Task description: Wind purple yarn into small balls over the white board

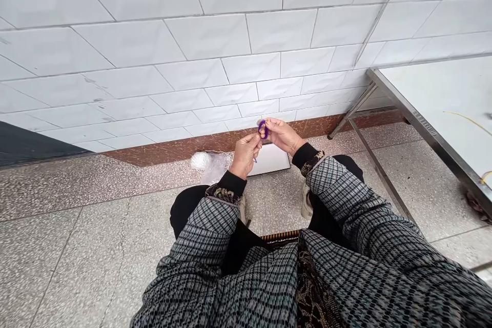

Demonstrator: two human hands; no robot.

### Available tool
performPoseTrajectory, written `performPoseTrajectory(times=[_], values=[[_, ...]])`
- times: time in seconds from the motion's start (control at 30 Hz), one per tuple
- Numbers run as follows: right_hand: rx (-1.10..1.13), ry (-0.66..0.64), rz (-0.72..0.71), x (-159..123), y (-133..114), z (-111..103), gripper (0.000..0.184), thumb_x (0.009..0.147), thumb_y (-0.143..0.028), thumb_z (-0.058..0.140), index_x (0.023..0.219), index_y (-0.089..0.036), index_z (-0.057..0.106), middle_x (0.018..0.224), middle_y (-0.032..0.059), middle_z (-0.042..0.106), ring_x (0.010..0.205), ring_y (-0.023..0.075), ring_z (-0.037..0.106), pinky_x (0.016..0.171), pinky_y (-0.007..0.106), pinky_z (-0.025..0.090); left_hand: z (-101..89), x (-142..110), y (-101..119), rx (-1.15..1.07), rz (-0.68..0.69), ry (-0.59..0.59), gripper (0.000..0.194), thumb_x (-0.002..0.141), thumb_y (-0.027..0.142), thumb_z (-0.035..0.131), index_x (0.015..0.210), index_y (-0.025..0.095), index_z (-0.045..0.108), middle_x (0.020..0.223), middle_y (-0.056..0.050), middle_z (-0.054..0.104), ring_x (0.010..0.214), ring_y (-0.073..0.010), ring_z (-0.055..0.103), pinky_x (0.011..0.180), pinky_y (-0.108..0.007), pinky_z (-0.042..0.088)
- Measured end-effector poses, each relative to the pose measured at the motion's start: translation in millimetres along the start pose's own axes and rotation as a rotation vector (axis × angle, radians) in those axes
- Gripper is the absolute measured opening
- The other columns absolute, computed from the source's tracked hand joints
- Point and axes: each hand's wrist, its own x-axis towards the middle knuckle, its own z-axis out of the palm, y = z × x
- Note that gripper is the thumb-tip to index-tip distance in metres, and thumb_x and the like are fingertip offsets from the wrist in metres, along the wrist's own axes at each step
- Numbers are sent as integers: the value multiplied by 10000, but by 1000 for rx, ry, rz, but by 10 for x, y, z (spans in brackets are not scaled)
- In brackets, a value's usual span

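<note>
My left hand [245, 154] and my right hand [282, 135] are raised together in front of my knees. Between them is a small purple loop [262, 128], like an elastic band. The right hand's fingers pinch its upper side, and the left hand's fingertips pinch its lower left side. A thin purple strand hangs just below my left hand. Both arms wear grey checked sleeves with black cuffs. Directly behind my hands a white flat box [269, 159] lies on the floor beside a clear plastic bag [211, 164] of whitish material.
I sit facing a white tiled wall [215, 61] with a reddish skirting strip. The floor is speckled grey terrazzo. A metal-framed table [430, 128] with a white top stands at the right, its legs slanting down to the floor. Yellow strands lie on its top.
</note>
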Motion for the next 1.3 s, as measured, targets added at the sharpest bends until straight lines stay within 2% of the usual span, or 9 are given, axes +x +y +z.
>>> performPoseTrajectory(times=[0.13, 0.37, 0.53, 0.67, 0.9, 1.03, 1.13, 1.23, 1.3], values=[[35, 19, -6, -6, 0, 25, 88, 937, -240, 685, 880, -174, 685, 722, -6, 609, 679, 125, 543, 693, 237, 525, 16, -8, 0, 1, 22, 19, 269, 813, 352, 808, 805, 134, 650, 546, 61, 508, 377, -8, 262, 374, -161, 144], [102, 44, 1, -32, -33, 79, 88, 958, -226, 652, 930, -177, 720, 773, 4, 629, 758, 139, 590, 818, 273, 542, 20, -2, -32, -71, -5, -27, 409, 851, 500, 774, 764, 170, 550, 523, 79, 460, 369, -16, 243, 362, -161, 142], [106, 49, -41, -4, 23, 59, 142, 948, -285, 677, 831, -207, 655, 1008, 31, 708, 758, 141, 583, 768, 286, 558, 16, 9, -34, -147, -34, -51, 296, 843, 398, 803, 909, 178, 618, 523, 98, 446, 375, -17, 262, 367, -143, 159], [106, 27, -39, 14, 65, 24, 141, 945, -292, 670, 834, -210, 640, 1141, 34, 714, 732, 144, 569, 681, 294, 558, 14, 6, -39, -109, -15, -89, 310, 806, 328, 831, 1020, 164, 678, 513, 91, 475, 379, -22, 272, 373, -149, 156], [145, -3, -66, 12, 74, -10, 149, 902, -280, 734, 803, -210, 646, 1198, 36, 722, 870, 147, 616, 813, 297, 567, 3, 25, -39, -172, 4, -54, 200, 849, 299, 798, 969, 179, 692, 476, 112, 363, 384, -36, 253, 383, -168, 161], [178, -24, -46, 8, 72, -52, 138, 853, -270, 788, 789, -206, 684, 1175, 29, 732, 958, 156, 643, 865, 295, 565, -54, 51, -21, -234, 4, -61, 192, 857, 295, 790, 887, 179, 640, 499, 105, 362, 403, -36, 270, 387, -157, 163], [155, -24, -26, 5, 73, -115, 133, 819, -284, 819, 799, -198, 720, 1114, 34, 741, 988, 155, 652, 882, 274, 557, -129, 71, 25, -187, -25, -102, 244, 821, 302, 812, 852, 167, 611, 517, 96, 399, 406, -27, 274, 394, -141, 160], [63, -30, -1, 7, 70, -210, 166, 784, -314, 848, 837, -191, 749, 1035, 46, 746, 950, 146, 649, 854, 253, 544, -221, 94, 102, -103, -83, -140, 264, 764, 276, 827, 816, 148, 603, 549, 71, 470, 405, -14, 272, 399, -131, 148], [-55, -83, 31, 17, 56, -288, 225, 760, -353, 861, 884, -190, 767, 964, 41, 743, 874, 138, 638, 821, 261, 535, -280, 112, 154, -54, -97, -116, 242, 731, 243, 818, 791, 137, 609, 567, 55, 499, 403, -10, 269, 399, -133, 134]])
